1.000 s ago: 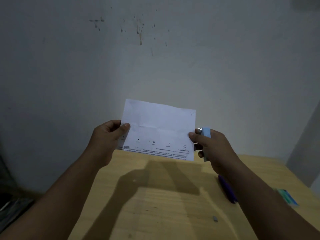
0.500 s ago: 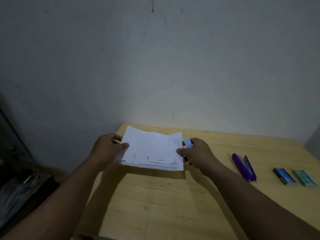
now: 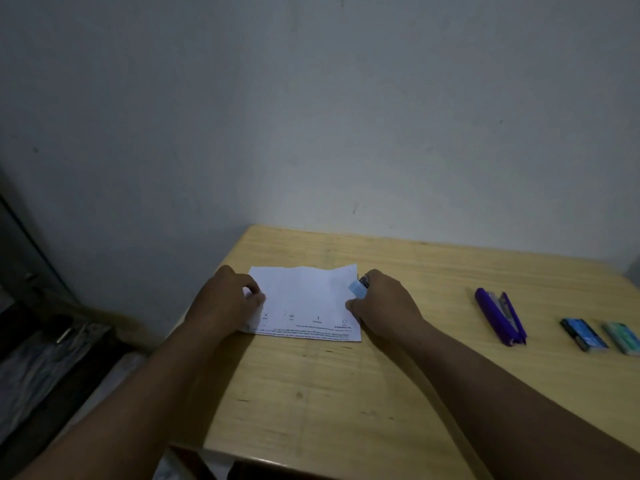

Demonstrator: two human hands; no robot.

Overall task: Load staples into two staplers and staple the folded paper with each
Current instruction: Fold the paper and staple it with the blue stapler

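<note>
wooden table (image 3: 346,393) bears folded paper (image 3: 304,303), left hand (image 3: 225,303) pinching one edge, right hand (image 3: 384,306) gripping light-blue stapler (image 3: 357,289).

The folded paper (image 3: 304,299) bears an X mark and printed lines, seemingly too small to read.

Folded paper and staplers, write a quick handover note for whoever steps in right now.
Left hand: pinching the left edge of the white folded printed paper, which lies on the light wooden table.
Right hand: shut on the small light-blue stapler at the paper's right edge.
Purple stapler lies hinged open to the right; beyond it, a dark blue staple box and a teal staple box.
Done: cannot tell whether any staple is in.
Left: staple with each.
</note>
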